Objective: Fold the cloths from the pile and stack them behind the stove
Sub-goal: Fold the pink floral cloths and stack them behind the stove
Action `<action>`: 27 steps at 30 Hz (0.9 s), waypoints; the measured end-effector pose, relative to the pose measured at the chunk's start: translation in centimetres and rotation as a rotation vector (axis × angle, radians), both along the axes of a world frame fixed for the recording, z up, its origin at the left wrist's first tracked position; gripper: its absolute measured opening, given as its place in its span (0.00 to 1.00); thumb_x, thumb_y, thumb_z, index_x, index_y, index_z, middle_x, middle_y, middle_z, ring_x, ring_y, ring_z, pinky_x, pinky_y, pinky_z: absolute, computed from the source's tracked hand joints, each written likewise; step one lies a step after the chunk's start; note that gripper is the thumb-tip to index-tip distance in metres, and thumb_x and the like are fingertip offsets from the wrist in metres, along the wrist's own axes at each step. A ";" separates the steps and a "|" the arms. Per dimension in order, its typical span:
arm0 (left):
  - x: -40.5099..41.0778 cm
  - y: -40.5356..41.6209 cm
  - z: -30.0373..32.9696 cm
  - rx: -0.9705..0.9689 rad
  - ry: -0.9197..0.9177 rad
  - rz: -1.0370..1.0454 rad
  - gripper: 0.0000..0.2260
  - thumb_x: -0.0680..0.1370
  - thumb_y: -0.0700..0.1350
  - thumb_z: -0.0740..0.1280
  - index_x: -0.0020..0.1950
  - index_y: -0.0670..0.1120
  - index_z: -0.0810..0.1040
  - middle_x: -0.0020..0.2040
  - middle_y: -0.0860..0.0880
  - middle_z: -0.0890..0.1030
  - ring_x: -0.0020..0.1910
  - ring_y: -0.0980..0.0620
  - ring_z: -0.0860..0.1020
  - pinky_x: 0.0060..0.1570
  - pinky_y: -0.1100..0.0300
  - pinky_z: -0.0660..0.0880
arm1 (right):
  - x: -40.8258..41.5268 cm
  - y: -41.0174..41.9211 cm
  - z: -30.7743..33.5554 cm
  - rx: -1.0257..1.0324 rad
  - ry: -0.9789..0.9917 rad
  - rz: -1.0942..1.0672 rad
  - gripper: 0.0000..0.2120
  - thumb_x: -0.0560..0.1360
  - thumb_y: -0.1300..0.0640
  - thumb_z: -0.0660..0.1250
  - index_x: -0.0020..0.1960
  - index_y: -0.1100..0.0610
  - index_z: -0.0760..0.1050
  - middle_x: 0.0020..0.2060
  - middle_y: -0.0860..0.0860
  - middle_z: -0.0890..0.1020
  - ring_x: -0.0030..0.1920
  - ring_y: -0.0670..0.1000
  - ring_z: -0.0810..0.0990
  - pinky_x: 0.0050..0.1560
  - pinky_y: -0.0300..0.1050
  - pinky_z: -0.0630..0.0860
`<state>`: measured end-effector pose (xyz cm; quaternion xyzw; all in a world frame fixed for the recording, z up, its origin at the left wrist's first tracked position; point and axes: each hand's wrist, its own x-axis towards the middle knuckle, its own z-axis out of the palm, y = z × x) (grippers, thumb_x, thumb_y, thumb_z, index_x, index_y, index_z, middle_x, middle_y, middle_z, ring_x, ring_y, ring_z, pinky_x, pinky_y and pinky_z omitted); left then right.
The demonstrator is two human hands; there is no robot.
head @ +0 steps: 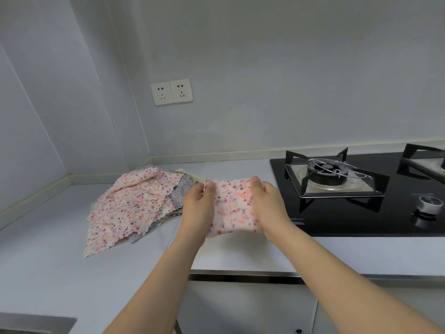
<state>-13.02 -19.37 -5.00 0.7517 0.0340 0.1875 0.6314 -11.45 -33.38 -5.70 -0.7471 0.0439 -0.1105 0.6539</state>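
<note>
Both hands, left hand and right hand, are pinching a cloth's side edges, keeping it taut for folding (apparently mid-fold). It is hanging above the counter, pile at nine o'clock, stove at three.

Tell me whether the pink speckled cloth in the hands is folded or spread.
Folded: the pink speckled cloth looks doubled, narrower than those on the pile, pinched by left hand and right hand.
</note>
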 end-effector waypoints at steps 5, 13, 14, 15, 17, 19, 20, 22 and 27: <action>5.4 1.6 -2.1 -0.063 0.043 0.019 0.15 0.82 0.50 0.60 0.35 0.51 0.70 0.35 0.51 0.73 0.39 0.49 0.74 0.42 0.52 0.72 | 5.5 1.2 -2.2 -0.016 0.092 0.031 0.20 0.81 0.43 0.50 0.50 0.55 0.73 0.45 0.51 0.78 0.47 0.54 0.79 0.52 0.55 0.79; 13.1 3.0 -3.0 -0.114 0.297 -0.003 0.14 0.81 0.55 0.59 0.45 0.47 0.75 0.40 0.48 0.77 0.37 0.51 0.76 0.33 0.58 0.73 | 13.2 2.5 -2.9 -0.039 0.242 0.018 0.20 0.82 0.44 0.52 0.44 0.59 0.72 0.43 0.53 0.79 0.45 0.54 0.79 0.51 0.52 0.78; 13.6 2.8 -1.7 -0.095 0.322 0.003 0.13 0.82 0.54 0.59 0.45 0.46 0.75 0.38 0.49 0.75 0.34 0.51 0.73 0.30 0.60 0.69 | 13.5 2.2 -1.7 -0.027 0.271 0.017 0.20 0.82 0.44 0.53 0.45 0.59 0.72 0.44 0.54 0.79 0.46 0.55 0.79 0.51 0.52 0.79; 14.0 2.5 0.0 -0.074 0.339 0.008 0.14 0.82 0.53 0.59 0.44 0.45 0.74 0.37 0.49 0.73 0.32 0.52 0.71 0.28 0.62 0.66 | 13.7 1.8 -0.1 -0.020 0.297 0.011 0.20 0.82 0.43 0.53 0.45 0.59 0.72 0.44 0.54 0.79 0.46 0.55 0.79 0.51 0.52 0.79; 14.5 1.6 3.9 -0.052 0.355 0.011 0.14 0.82 0.52 0.59 0.44 0.44 0.73 0.36 0.49 0.72 0.33 0.51 0.70 0.29 0.62 0.65 | 13.8 0.8 3.7 -0.026 0.352 -0.001 0.20 0.82 0.43 0.53 0.45 0.58 0.72 0.43 0.53 0.78 0.44 0.53 0.78 0.47 0.48 0.78; 14.5 0.2 8.1 -0.040 0.370 -0.012 0.14 0.82 0.53 0.59 0.45 0.44 0.74 0.36 0.48 0.72 0.34 0.50 0.69 0.30 0.62 0.65 | 13.6 -0.5 7.9 -0.012 0.387 -0.031 0.19 0.81 0.42 0.53 0.44 0.56 0.72 0.41 0.53 0.77 0.42 0.52 0.77 0.42 0.45 0.76; 14.3 -0.5 10.2 -0.026 0.374 -0.025 0.15 0.81 0.54 0.59 0.46 0.43 0.74 0.37 0.48 0.73 0.34 0.50 0.69 0.29 0.62 0.64 | 13.4 -1.2 9.9 -0.004 0.390 -0.053 0.19 0.81 0.43 0.54 0.42 0.56 0.71 0.40 0.52 0.77 0.39 0.50 0.76 0.37 0.43 0.74; 14.0 -2.0 13.8 0.009 0.375 -0.047 0.15 0.81 0.54 0.59 0.48 0.43 0.74 0.39 0.47 0.75 0.35 0.50 0.71 0.29 0.62 0.65 | 12.9 -2.8 13.5 -0.002 0.388 -0.098 0.19 0.81 0.43 0.55 0.40 0.56 0.71 0.37 0.51 0.75 0.36 0.49 0.74 0.34 0.41 0.69; 14.1 -7.3 19.4 0.024 0.392 -0.116 0.13 0.82 0.53 0.59 0.42 0.46 0.71 0.41 0.46 0.75 0.36 0.49 0.71 0.29 0.62 0.65 | 12.0 -8.2 19.2 0.098 0.452 -0.170 0.17 0.81 0.43 0.54 0.44 0.55 0.71 0.39 0.51 0.75 0.42 0.52 0.76 0.48 0.46 0.76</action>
